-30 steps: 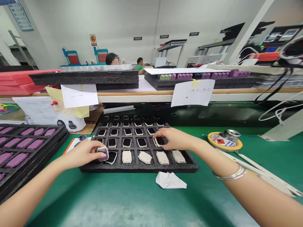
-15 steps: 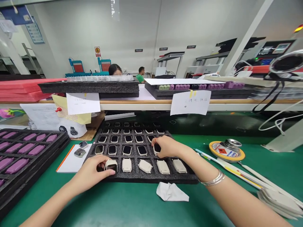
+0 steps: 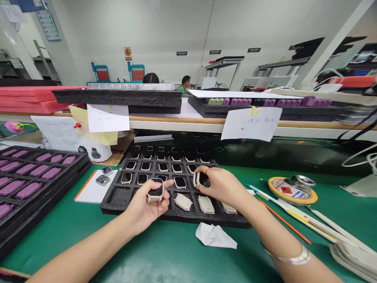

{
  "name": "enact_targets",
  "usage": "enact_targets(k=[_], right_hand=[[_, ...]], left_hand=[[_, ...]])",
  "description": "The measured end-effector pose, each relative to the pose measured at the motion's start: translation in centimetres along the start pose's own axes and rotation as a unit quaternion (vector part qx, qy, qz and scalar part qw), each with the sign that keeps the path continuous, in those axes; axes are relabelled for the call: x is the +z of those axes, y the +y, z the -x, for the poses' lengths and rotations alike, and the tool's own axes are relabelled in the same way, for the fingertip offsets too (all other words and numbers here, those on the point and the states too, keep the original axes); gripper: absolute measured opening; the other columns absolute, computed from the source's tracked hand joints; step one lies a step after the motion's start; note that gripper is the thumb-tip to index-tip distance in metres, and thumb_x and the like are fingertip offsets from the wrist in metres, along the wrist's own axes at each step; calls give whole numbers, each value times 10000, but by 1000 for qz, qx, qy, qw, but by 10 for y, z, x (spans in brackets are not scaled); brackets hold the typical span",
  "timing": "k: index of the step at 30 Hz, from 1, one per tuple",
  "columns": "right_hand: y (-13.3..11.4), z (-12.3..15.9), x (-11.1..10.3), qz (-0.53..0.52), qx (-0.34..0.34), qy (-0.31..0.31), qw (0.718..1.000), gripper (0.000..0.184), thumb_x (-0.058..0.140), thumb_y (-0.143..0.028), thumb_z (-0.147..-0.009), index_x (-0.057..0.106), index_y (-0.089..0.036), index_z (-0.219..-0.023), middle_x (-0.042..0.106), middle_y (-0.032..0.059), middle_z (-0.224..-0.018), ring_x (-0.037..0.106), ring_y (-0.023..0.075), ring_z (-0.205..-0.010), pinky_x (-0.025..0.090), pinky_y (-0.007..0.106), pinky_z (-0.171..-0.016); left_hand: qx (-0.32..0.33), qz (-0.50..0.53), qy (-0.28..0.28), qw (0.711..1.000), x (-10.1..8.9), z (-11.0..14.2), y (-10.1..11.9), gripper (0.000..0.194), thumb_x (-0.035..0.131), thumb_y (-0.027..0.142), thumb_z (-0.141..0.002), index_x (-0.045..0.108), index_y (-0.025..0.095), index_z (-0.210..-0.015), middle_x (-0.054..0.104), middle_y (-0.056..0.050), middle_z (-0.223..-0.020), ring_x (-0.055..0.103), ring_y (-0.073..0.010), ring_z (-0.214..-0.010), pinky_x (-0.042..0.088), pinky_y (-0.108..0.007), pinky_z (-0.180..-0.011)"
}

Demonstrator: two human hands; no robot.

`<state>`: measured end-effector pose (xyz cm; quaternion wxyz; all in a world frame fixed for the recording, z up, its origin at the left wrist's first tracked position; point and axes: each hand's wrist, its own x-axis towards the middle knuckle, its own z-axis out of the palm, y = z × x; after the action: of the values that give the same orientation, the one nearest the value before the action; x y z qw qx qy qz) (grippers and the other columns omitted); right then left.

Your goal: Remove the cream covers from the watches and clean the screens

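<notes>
Left fingers (image 3: pixel 164 205) pinched 1 watch (image 3: pixel 155 189) face-up toward the near edge of the foam tray (image 3: pixel 119 198) | right fingers (image 3: pixel 207 191) gripped a 2nd watch (image 3: pixel 204 180) by its rim, likely avoiding smudges

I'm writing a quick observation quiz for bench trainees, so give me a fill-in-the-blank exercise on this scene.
1. The left hand holds a watch, and a bracelet circles the ____ arm.
2. The cases in the far-left tray are ____.
3. On the white sheet, the loose watches number ____.
4. The tabletop is ____.
Missing words: right; purple; two; green.
</notes>
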<state>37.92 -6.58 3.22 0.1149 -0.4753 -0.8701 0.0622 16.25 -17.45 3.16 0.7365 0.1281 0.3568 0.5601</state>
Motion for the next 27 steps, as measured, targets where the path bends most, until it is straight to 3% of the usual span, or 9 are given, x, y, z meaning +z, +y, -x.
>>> enact_targets(k=[3, 7, 9, 11, 13, 15, 19, 22, 27], right_hand=[[-30, 20, -4, -78, -55, 36, 995, 462, 709, -304, -805, 608, -235, -1251, 757, 47, -1017, 722, 243, -922, 542, 322, -788], [-61, 43, 7, -229, -191, 88, 950, 577, 696, -169, -792, 546, -270, -1339, 733, 29, -1208, 711, 213, -1057, 569, 321, -892], [-67, 47, 17, -252, -192, 69, 946, 703, 684, -134, -802, 452, -276, -1450, 719, 53, -1248, 721, 215, -1026, 601, 314, -798], [-70, 47, 26, -283, -173, 29, 943, 837, 706, -110, -795, 347, -298, -1527, 698, 69, -1295, 741, 197, -932, 617, 297, -721], [-71, 45, 35, -302, -169, 16, 938, 963, 760, -103, -767, 270, -340, -1561, 674, 68, -1341, 742, 207, -959, 627, 332, -795], [-72, 44, 42, -317, -185, 45, 929, 1049, 807, -119, -744, 219, -380, -1574, 677, 47, -1337, 710, 241, -1090, 595, 405, -940], [-74, 46, 49, -392, -226, 112, 885, 1048, 810, -165, -768, 189, -368, -1588, 715, 18, -1245, 676, 226, -1178, 560, 374, -1024], [-73, 46, 49, -427, -240, 137, 861, 1046, 832, -192, -759, 211, -325, -1590, 725, 32, -1210, 680, 230, -1180, 563, 353, -1031], [-73, 45, 52, -441, -241, 135, 854, 1058, 854, -179, -738, 235, -322, -1585, 734, 26, -1178, 682, 235, -1183, 549, 363, -1062]], left_hand=[[-18, -10, 52, 998, -8, -1, -14, 101, 595, 161, -912, 661, 84, -905, 718, -83, -772, 712, -158, -689, 589, -252, -673], [-16, -64, -45, 997, -13, 2, -25, 389, 721, 431, -874, 677, 77, -1030, 744, -144, -933, 742, -233, -830, 600, -316, -746], [-9, -93, -88, 992, -14, 3, -29, 485, 767, 507, -811, 677, 96, -1054, 742, -135, -934, 738, -225, -823, 590, -309, -751], [7, -126, -91, 988, -16, 4, -31, 490, 818, 492, -761, 676, 127, -1056, 734, -90, -888, 719, -183, -775, 569, -270, -724], [22, -149, -74, 986, -17, 6, -33, 460, 838, 473, -745, 674, 153, -1033, 711, -39, -828, 674, -125, -716, 531, -216, -680], [8, -138, -71, 988, -18, 8, -31, 478, 806, 546, -750, 678, 167, -1012, 702, -26, -833, 635, -103, -702, 510, -203, -675], [-56, -102, -131, 985, -17, 12, -25, 574, 756, 641, -745, 698, 192, -1098, 717, -63, -968, 648, -151, -832, 519, -264, -782], [-19, -127, -127, 984, -16, 13, -23, 534, 757, 608, -772, 712, 189, -1100, 703, -63, -961, 630, -149, -861, 495, -241, -758], [28, -149, -119, 981, -15, 12, -27, 533, 777, 602, -749, 713, 151, -1026, 633, -29, -858, 567, -110, -748, 443, -203, -643]])
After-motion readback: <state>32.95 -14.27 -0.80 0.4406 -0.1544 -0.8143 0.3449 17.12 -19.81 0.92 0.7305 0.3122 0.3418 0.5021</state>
